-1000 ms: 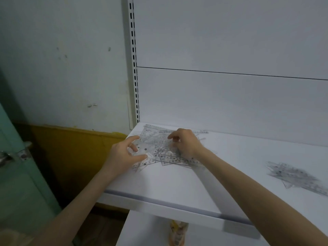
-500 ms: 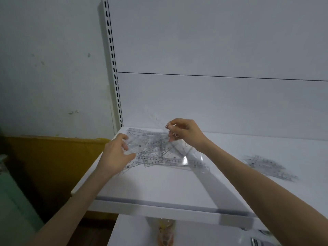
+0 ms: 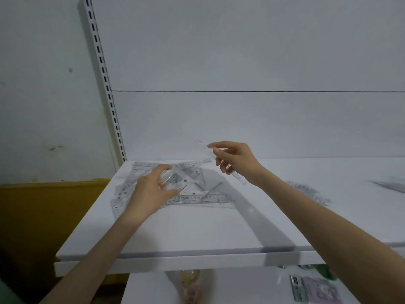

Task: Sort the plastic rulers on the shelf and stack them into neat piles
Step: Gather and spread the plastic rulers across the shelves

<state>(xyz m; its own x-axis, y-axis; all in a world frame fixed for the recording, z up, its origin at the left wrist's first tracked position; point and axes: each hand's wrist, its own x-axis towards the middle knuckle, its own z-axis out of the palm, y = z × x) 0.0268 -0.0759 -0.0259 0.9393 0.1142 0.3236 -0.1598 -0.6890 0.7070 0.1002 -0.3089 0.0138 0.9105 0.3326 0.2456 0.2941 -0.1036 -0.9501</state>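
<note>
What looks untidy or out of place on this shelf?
The rulers by the left hand lie crisscrossed and overlapping at odd angles, a scatter rather than a pile. A second loose heap lies right of the right hand, which pinches one ruler.

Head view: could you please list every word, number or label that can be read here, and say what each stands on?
Long clear ruler, lying nearest the viewer: scale digits show, but are too blurred to quote.
Packets on the lower shelf: the print is too blurred to read.
No other text is visible.
</note>
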